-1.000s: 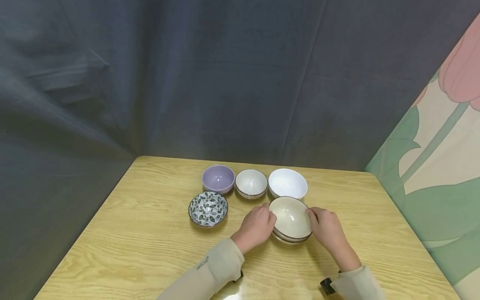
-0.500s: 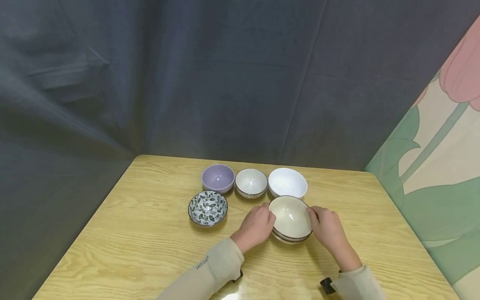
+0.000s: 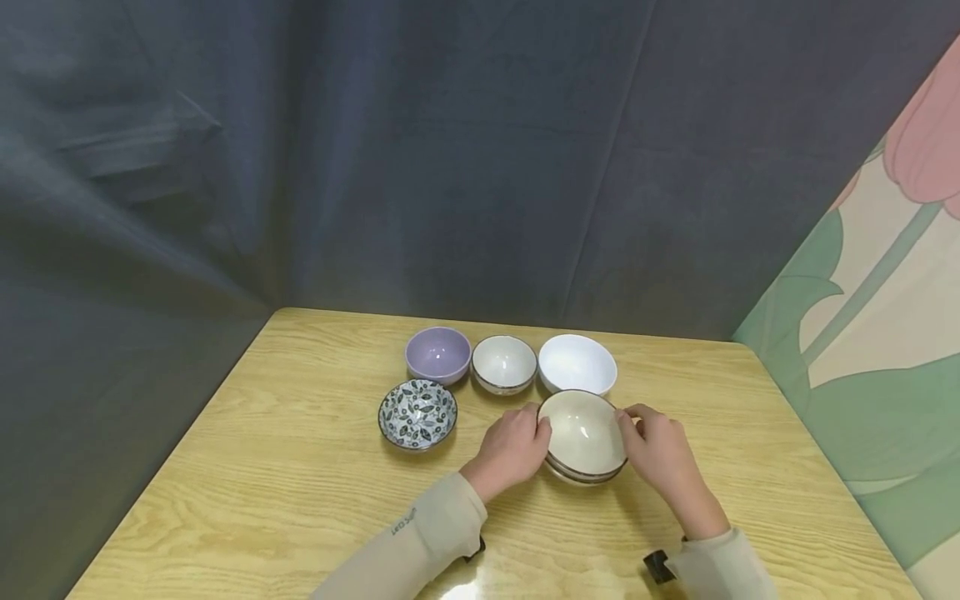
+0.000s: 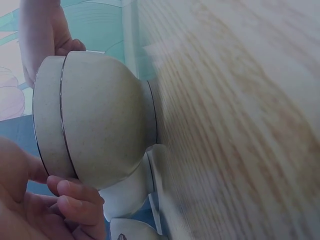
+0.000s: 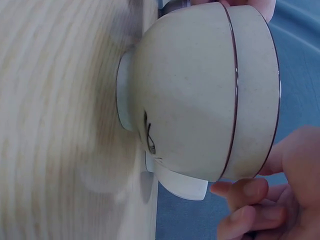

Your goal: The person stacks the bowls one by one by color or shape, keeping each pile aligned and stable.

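Left hand (image 3: 510, 446) fingers pinching left rim of upper cream bowl (image 3: 581, 433); right hand (image 3: 660, 450) fingers pinching its right rim; that bowl sits nested in lower cream bowl (image 5: 185, 90), both upright, foot at the worktop (image 3: 262, 467); white bowl (image 3: 577, 365) just beyond on the far side; small dark-rimmed bowl (image 3: 504, 364) and purple bowl (image 3: 438, 354) to its left; leaf-patterned bowl (image 3: 417, 414) on the near side of purple one.

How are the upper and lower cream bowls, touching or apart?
Touching: the left wrist view shows the upper cream bowl nested in the lower cream bowl, without visible gap.
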Demonstrator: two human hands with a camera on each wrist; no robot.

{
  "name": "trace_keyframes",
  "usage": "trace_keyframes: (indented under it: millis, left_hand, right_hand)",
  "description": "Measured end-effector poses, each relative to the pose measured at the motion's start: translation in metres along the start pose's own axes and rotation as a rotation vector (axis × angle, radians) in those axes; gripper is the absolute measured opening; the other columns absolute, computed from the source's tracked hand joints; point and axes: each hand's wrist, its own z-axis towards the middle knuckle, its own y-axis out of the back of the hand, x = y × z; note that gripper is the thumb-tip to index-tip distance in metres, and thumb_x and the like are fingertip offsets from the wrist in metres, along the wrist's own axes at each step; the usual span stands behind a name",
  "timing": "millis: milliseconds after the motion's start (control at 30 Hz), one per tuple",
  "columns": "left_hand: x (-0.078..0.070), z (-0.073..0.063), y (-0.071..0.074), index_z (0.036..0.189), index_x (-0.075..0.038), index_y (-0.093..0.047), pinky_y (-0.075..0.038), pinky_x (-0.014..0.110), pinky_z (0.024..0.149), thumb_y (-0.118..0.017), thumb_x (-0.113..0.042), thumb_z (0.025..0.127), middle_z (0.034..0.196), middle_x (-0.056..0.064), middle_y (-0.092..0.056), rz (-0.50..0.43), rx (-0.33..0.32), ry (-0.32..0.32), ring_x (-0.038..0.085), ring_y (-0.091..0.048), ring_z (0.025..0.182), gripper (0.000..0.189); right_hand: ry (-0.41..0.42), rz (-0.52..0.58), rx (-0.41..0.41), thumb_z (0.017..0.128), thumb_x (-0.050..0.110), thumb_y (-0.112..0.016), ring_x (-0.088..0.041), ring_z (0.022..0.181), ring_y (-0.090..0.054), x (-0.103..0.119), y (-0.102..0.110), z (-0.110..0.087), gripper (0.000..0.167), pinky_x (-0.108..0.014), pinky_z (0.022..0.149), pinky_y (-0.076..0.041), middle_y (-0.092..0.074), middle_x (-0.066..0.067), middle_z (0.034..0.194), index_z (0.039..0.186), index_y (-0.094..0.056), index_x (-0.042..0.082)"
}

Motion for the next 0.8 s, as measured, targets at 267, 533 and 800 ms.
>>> trace_keyframes:
  millis: [267,533,800]
  left_hand:
    - [0.001,0.002,-0.001,0.108,0.001,-0.065,-0.054,0.041,0.068,-0.043,-0.016,0.102,0.091,0.013,-0.069,0.009,0.004,-0.001,0.028,-0.069,0.081,0.028]
    - [0.001,0.001,-0.001,0.117,0.002,-0.065,-0.055,0.044,0.077,-0.04,-0.021,0.106,0.1,0.015,-0.07,-0.001,0.014,0.011,0.03,-0.069,0.093,0.035]
    - [0.008,-0.007,0.001,0.119,-0.002,-0.065,-0.054,0.046,0.089,-0.03,-0.028,0.11,0.102,0.012,-0.071,-0.066,0.038,0.008,0.031,-0.068,0.103,0.045]
  right_hand:
    - [0.049,-0.016,-0.009,0.099,0.012,-0.053,-0.015,0.05,-0.045,0.0,0.002,0.001,0.027,-0.026,0.044,-0.038,-0.05,-0.003,0.058,0.105,-0.07,-0.009]
    - [0.04,-0.008,-0.009,0.101,0.017,-0.054,-0.015,0.05,-0.046,-0.001,0.002,0.003,0.031,-0.027,0.044,-0.039,-0.052,-0.003,0.059,0.106,-0.07,-0.009]
    - [0.021,0.002,-0.058,0.105,0.034,-0.048,-0.017,0.05,-0.047,-0.015,0.005,0.019,0.047,-0.031,0.045,-0.039,-0.055,-0.005,0.06,0.11,-0.068,-0.008]
